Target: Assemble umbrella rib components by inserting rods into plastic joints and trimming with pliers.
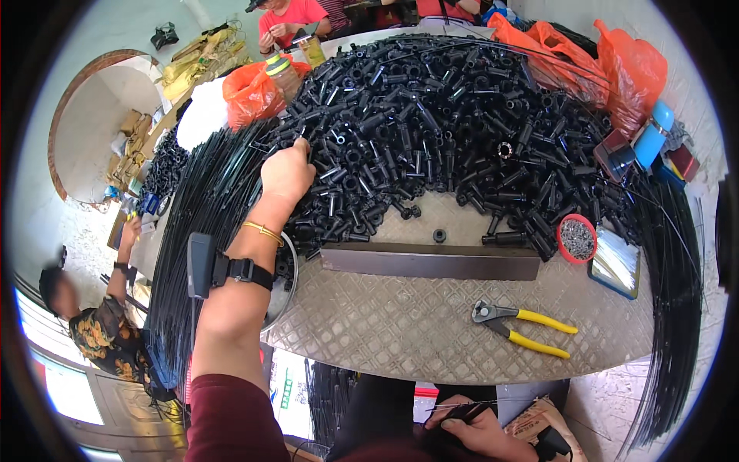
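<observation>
My left hand (288,175) reaches over the left edge of a big heap of black tubular plastic parts (431,100). Its fingers are curled together, and whatever they grip is hidden. Just left of that arm lies a thick bundle of long thin black rods (208,192). Low in the view, over my lap, my right hand (481,430) is closed around a small dark piece (462,413) whose kind I cannot make out; thin wire-like strands show beside it. Yellow-handled pincers (519,327) rest on the table, apart from both hands.
A long dark metal bar (431,262) lies before the heap. Right of it are a red bowl of small grey bits (576,238) and a tray of thin pins (614,262). A metal basin (289,296) sits under my left forearm. Orange bags (631,69) stand behind; co-workers are nearby.
</observation>
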The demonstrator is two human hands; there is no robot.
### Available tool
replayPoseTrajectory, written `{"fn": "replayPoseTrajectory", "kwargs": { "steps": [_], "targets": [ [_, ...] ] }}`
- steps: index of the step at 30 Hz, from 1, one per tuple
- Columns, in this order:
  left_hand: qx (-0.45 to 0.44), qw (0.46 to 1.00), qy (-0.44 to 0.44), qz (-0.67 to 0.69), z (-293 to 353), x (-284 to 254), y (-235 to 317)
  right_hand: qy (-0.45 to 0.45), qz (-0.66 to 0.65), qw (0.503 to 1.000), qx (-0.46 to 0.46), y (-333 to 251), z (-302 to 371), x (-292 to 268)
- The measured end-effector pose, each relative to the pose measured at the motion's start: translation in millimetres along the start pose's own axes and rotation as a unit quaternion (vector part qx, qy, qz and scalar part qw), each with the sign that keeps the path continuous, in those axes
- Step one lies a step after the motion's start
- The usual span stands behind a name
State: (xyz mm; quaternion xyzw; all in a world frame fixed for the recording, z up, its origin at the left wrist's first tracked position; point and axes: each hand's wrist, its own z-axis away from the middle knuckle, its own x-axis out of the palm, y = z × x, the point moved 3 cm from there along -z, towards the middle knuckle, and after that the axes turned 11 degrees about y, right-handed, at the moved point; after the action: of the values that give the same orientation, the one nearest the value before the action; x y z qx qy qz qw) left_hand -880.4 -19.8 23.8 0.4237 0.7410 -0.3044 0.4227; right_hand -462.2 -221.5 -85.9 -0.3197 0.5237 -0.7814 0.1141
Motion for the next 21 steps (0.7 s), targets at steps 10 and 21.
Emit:
{"fn": "replayPoseTrajectory", "kwargs": {
  "steps": [10, 21],
  "targets": [
    [0.050, 0.981, 0.144, 0.121, 1, 5, -5, -0.008, -0.017, 0.999, -0.035, 14, 3, 1],
    [0.207, 0.918, 0.076, 0.331, 60, -75, 74, -0.078, 0.017, 0.996, 0.037, 26, 12, 3]
  ]
}}
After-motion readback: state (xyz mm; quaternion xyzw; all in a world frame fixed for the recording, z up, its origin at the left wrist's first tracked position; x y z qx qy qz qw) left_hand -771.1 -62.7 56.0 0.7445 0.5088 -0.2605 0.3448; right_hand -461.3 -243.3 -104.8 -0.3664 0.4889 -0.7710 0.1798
